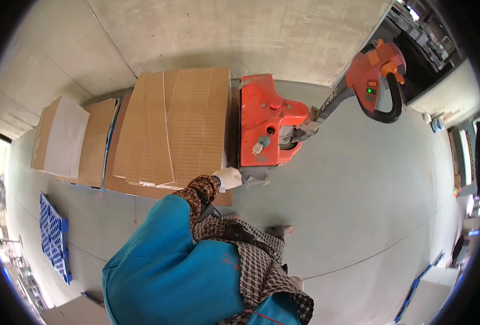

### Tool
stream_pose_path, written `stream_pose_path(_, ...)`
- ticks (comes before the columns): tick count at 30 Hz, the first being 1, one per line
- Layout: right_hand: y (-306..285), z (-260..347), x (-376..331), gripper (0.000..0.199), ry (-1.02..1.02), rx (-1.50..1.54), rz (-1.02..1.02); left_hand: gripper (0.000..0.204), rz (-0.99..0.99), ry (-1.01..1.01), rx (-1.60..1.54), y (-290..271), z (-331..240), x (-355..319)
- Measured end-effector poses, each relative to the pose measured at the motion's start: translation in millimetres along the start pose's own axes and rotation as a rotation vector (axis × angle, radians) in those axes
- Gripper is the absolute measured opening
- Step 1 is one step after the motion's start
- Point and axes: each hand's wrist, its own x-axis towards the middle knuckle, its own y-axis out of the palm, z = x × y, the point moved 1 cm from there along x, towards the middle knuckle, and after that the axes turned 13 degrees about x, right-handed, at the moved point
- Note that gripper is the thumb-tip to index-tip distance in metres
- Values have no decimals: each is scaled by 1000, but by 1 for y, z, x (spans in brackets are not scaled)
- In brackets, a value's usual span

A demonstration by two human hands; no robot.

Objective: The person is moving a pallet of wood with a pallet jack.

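Note:
My left hand (228, 179), in a white knitted glove below a brown patterned cuff, is closed. It sits at the near corner of a stack of brown cardboard sheets (194, 122), beside the red body of an electric pallet truck (259, 122). The fingertips are turned away, so what they grip, if anything, is hidden. A worn grey piece (257, 174) lies right by the knuckles at the truck's lower edge. The truck's tiller head (378, 81), with a black loop handle and a green light, leans out to the far right. My right hand is out of sight.
A pale wall (224, 32) runs along the far side. More cardboard (67, 138) stands left of the stack. A blue plastic pallet (54, 235) is on the grey floor (359, 216) at the left. A pale board stack (429, 292) stands at the lower right.

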Motion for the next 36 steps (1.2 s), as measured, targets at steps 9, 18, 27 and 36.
stream_pose_path(9,-133,285,249,10,-776,-903,283,47,-600,-61,-736,-165,-254,89)
stream_pose_path(18,-289,554,23,49,-764,-593,304,52,-1063,-114,-563,-274,-705,-185)
stream_pose_path(27,-696,623,-559,46,-1339,-635,651,75,-1301,-284,-344,-300,-1323,-664)
stream_pose_path(36,-835,853,-640,37,-1812,26,1210,61,-1267,-670,-148,-266,-1596,-579)
